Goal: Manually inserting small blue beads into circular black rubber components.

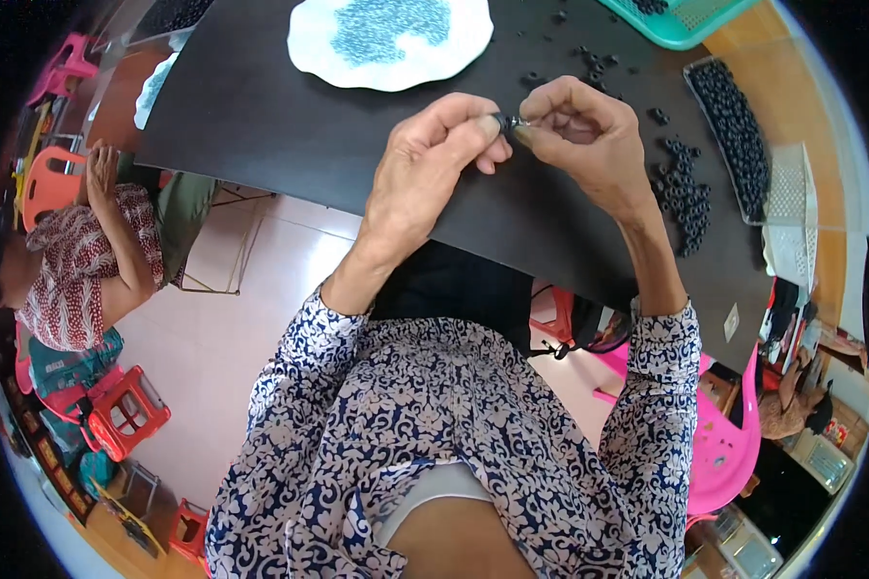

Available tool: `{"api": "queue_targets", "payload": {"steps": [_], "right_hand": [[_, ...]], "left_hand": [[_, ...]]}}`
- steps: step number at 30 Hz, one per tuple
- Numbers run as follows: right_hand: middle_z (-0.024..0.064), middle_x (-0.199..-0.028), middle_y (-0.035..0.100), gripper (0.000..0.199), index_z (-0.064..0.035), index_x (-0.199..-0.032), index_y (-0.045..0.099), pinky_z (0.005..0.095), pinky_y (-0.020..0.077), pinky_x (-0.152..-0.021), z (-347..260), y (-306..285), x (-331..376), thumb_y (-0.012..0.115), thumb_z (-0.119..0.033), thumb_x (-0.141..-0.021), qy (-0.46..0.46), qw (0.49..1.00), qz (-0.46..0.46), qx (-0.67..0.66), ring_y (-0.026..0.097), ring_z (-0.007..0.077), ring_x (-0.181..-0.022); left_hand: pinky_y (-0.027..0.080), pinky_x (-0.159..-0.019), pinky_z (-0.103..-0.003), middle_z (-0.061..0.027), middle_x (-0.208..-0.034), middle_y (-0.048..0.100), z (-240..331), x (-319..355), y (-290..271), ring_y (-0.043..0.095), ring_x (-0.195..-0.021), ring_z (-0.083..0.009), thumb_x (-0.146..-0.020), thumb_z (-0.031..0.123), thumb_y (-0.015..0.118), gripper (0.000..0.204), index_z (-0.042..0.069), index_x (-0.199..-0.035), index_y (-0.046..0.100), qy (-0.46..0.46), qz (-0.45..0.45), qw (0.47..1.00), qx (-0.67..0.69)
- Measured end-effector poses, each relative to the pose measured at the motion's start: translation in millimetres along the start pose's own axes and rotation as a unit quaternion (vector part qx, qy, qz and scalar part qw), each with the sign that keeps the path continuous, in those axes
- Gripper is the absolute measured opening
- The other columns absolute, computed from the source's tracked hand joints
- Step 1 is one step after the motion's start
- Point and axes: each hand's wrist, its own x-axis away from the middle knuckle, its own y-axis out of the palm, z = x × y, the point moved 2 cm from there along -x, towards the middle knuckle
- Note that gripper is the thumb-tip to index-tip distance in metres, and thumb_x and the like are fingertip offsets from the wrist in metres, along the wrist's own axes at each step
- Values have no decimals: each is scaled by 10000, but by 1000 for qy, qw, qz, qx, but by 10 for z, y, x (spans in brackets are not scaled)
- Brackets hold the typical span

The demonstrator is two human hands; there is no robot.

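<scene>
Black rings [687,189] on a black mat [290,125] — white plate [392,42] holding blue, seemingly beaded, specks.

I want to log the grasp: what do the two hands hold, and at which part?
Both hands pinch one small dark piece between them: the left hand at its left end, the right hand at its right end. What the piece is cannot be told.

Small dark part [505,121]: pinched between both hands' fingertips, upper centre; too small to identify. Green tray [681,21]: cut off by top edge. White dish [391,39]: top cropped. Clear container [739,135]: right of frame, contents too small to tell. Surface [290,135]: near edge hidden by forearms.
</scene>
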Motion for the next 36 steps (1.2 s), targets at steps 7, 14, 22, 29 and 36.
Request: {"api": "queue_targets", "payload": {"steps": [7, 14, 22, 29, 36], "right_hand": [[-17, -891, 623, 152, 1, -966, 650, 176, 476, -728, 143, -61, 156, 687, 67, -835, 20, 997, 16, -79, 572, 32, -807], [-2, -899, 631, 135, 6, -969, 652, 181, 481, -736, 268, -53, 243, 676, 65, -850, 15, 993, 25, -112, 588, 54, -799], [44, -887, 666, 123, 26, -1004, 665, 220, 498, -713, 353, -82, 262, 672, 17, -882, 3, 992, 8, -128, 598, 87, -768], [78, -863, 671, 104, 54, -994, 647, 236, 514, -716, 292, -16, 340, 633, 29, -894, 2, 990, 15, -137, 633, 117, -765], [30, -773, 654, 97, 30, -964, 664, 225, 495, -645, 419, 186, 641, 669, 1, -871, -25, 994, 75, -77, 604, 78, -697]], "left_hand": [[481, -728, -224, -40, -832, 644, -111, -42, 99, 566, -747, -83, -972, 152, 549, 204, -23, -1009, 647, -37, -8, 999, -25], [488, -732, -226, -30, -825, 647, -198, -47, 137, 578, -749, -80, -973, 143, 558, 183, -14, -990, 650, -45, -22, 997, -53], [491, -735, -226, -33, -830, 647, -212, -21, 157, 583, -753, -80, -980, 136, 553, 182, -21, -988, 646, -32, -40, 997, -65], [480, -742, -226, -61, -852, 653, -294, 9, 185, 587, -755, -104, -968, 113, 546, 190, -47, -1015, 636, -36, -30, 996, -79], [458, -727, -220, -68, -837, 641, -508, 134, 50, 567, -752, -106, -957, 111, 557, 183, -37, -1028, 639, -38, -11, 997, -69]]}}
